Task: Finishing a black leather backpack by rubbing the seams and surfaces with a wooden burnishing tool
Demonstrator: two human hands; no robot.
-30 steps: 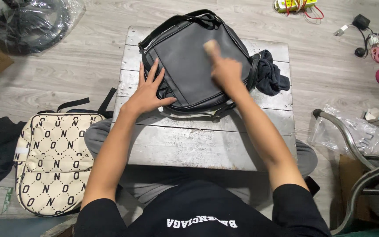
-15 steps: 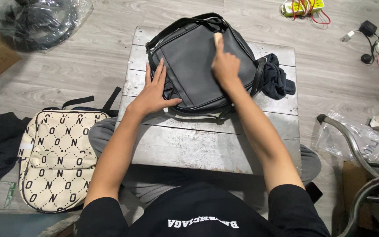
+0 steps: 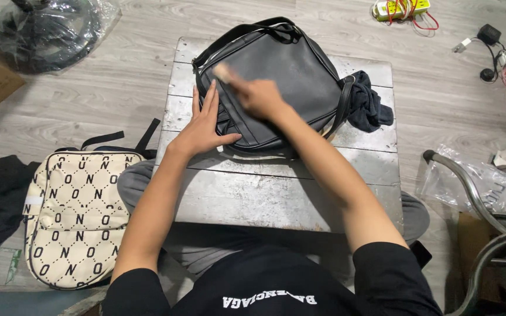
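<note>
Right hand (image 3: pixel 260 96) slid left across black bag (image 3: pixel 291 70), fingers gripping pale cloth (image 3: pixel 222 72), left hand (image 3: pixel 202 126) flat, fingers spread

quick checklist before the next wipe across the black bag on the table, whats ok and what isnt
1. Black bag fully on the grey table: ok.
2. Left hand flat on the bag's near-left edge, steadying it: ok.
3. Right hand on the bag's face: ok, though blurred.
4. What the right hand holds: cannot tell, only a pale tip shows.
5. Dark cloth beside the bag, off its face: ok.
6. Strap clear of the face: ok.
</note>
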